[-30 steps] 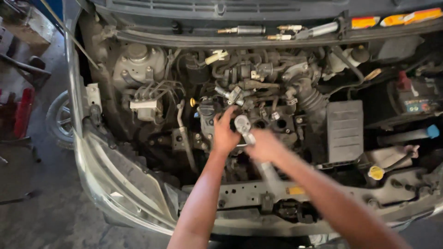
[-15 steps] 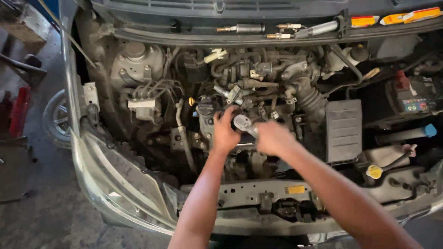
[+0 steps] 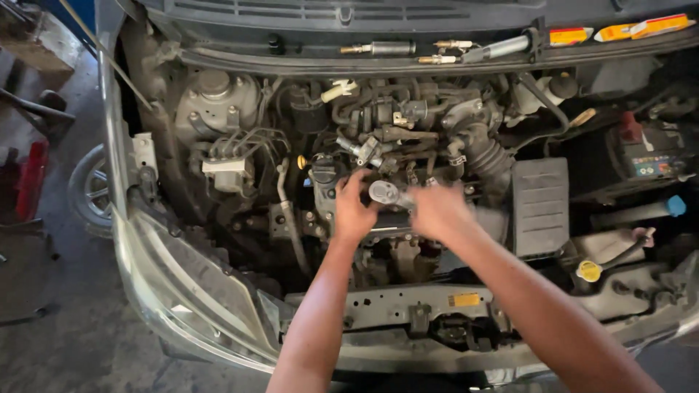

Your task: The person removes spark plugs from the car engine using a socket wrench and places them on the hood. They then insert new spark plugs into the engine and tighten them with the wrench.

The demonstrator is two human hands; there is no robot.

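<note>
A ratchet wrench (image 3: 386, 193) is held between both hands over the middle of the engine bay (image 3: 218, 167). The round head of the tool is pinched by the fingers of the left hand (image 3: 354, 211), just right of that grip. The handle runs rightward from the head, roughly level, into the right hand (image 3: 435, 211), whose grip appears closed round it, though it is blurred. Both hands are equally near the tool.
</note>
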